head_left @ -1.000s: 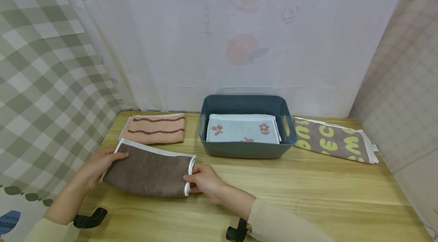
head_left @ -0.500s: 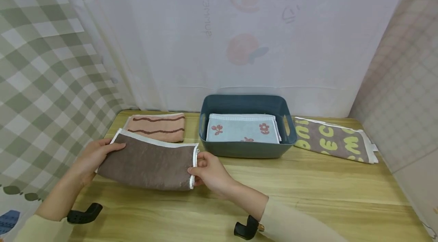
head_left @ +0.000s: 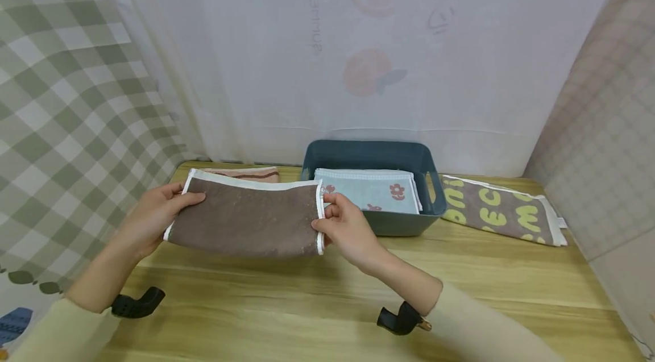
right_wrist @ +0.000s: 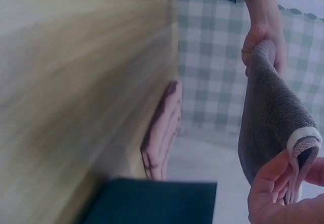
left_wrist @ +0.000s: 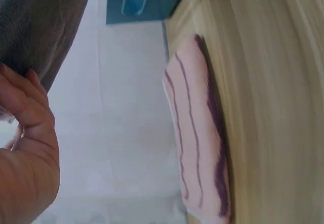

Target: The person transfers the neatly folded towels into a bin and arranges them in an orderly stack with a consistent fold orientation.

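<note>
A folded brown towel with white edging hangs above the table, held up between both hands. My left hand grips its left end, thumb on the near face. At the right end my right hand pinches the layered edge between thumb and fingers, seen close in the right wrist view, where the towel sags a little. Behind its right end stands a dark blue-green basket with a folded light blue flowered towel inside. The brown towel partly covers a pink striped towel in the head view.
On the right of the wooden table lies a folded grey-brown towel with yellow letters. A white curtain hangs behind, and a green checked cloth bounds the left side. The pink towel lies flat near the basket.
Both hands have raised the brown towel and carried it rightward and away toward the basket. It now overlaps the basket's left end in the head view and hides more of the pink towel.
</note>
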Demonstrator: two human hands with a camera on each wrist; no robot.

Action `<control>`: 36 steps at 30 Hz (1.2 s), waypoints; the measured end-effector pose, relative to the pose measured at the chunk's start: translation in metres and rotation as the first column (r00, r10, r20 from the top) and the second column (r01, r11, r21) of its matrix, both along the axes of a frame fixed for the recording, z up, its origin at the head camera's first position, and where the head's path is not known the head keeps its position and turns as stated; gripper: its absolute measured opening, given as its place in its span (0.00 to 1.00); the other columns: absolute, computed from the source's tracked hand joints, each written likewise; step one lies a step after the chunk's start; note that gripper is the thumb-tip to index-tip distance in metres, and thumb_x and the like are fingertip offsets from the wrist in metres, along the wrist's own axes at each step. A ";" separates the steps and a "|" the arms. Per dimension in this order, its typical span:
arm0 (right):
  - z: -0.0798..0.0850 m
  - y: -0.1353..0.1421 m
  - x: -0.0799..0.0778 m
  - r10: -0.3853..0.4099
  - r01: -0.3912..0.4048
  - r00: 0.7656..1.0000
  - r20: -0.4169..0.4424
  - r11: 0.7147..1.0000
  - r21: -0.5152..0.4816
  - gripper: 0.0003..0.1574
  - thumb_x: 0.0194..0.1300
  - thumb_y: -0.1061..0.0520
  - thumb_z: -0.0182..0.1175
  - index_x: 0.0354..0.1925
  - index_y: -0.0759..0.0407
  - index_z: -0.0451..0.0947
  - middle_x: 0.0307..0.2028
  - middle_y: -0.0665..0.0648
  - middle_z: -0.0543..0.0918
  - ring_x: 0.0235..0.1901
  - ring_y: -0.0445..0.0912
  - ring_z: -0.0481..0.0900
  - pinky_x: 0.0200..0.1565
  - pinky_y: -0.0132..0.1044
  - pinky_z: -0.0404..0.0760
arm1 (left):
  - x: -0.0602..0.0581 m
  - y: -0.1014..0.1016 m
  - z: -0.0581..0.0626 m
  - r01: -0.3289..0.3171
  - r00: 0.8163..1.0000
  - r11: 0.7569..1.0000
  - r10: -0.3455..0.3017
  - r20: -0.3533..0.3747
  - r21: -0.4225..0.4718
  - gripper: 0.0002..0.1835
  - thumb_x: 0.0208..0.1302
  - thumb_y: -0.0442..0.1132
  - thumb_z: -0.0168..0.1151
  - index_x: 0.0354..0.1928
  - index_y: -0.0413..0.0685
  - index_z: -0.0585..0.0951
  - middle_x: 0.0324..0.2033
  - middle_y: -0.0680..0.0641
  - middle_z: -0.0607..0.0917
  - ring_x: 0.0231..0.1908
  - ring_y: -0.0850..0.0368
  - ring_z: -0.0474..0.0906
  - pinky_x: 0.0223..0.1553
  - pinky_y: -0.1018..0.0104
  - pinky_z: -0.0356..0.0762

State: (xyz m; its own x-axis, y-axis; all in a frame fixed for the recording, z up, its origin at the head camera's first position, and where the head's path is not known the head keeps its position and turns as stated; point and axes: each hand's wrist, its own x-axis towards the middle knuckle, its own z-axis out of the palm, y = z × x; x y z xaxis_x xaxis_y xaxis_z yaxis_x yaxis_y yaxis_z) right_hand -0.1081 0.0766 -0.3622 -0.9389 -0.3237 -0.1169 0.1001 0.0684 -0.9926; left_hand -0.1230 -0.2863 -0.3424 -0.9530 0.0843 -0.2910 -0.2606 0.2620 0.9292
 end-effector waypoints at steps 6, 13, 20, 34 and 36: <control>0.014 0.024 -0.009 -0.036 0.038 0.998 0.046 0.998 -0.055 0.29 0.70 0.68 0.56 0.68 0.71 0.68 0.40 0.59 0.82 0.33 0.45 0.82 0.33 0.35 0.82 | -0.010 0.027 0.005 -0.004 0.998 0.999 0.005 -0.056 0.033 0.20 0.76 0.49 0.64 0.61 0.45 0.77 0.40 0.56 0.89 0.40 0.57 0.87 0.40 0.60 0.87; 0.025 0.051 -0.021 -0.064 0.064 0.998 0.013 0.997 -0.042 0.27 0.74 0.65 0.54 0.68 0.71 0.68 0.45 0.59 0.83 0.38 0.44 0.83 0.37 0.36 0.85 | -0.025 0.057 0.007 -0.017 0.995 0.997 0.024 -0.096 0.077 0.20 0.76 0.48 0.64 0.56 0.39 0.77 0.37 0.55 0.89 0.36 0.58 0.86 0.36 0.62 0.86; 0.030 0.077 -0.033 -0.136 0.137 0.989 -0.049 0.991 0.010 0.25 0.77 0.61 0.56 0.68 0.68 0.71 0.45 0.54 0.83 0.41 0.43 0.84 0.41 0.37 0.85 | -0.038 0.084 0.012 0.016 0.991 0.999 -0.010 -0.131 0.047 0.25 0.78 0.54 0.60 0.63 0.40 0.75 0.41 0.52 0.88 0.39 0.58 0.87 0.38 0.60 0.87; 0.034 0.120 -0.060 -0.242 0.242 0.968 -0.067 0.970 0.002 0.26 0.79 0.59 0.56 0.68 0.71 0.71 0.44 0.49 0.82 0.40 0.40 0.83 0.38 0.33 0.84 | -0.070 0.139 0.011 -0.005 0.982 0.993 0.027 -0.187 0.120 0.20 0.80 0.44 0.58 0.64 0.38 0.77 0.41 0.45 0.89 0.37 0.56 0.89 0.39 0.59 0.88; 0.033 0.126 -0.064 -0.250 0.251 0.966 -0.069 0.968 0.008 0.26 0.79 0.58 0.56 0.68 0.72 0.71 0.44 0.49 0.82 0.39 0.40 0.84 0.38 0.32 0.85 | -0.074 0.146 0.010 -0.001 0.980 0.992 0.026 -0.195 0.128 0.20 0.81 0.43 0.58 0.64 0.37 0.77 0.40 0.45 0.89 0.36 0.56 0.89 0.38 0.60 0.88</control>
State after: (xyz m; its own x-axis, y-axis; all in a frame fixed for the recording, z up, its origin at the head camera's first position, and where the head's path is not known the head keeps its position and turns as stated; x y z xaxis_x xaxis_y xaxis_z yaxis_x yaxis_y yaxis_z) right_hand -0.1725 0.2023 -0.3291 -0.9957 -0.0756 -0.0540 0.0490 0.0657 -0.9966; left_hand -0.1971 -0.1407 -0.3327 -0.9917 0.0951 -0.0865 -0.0730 0.1370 0.9879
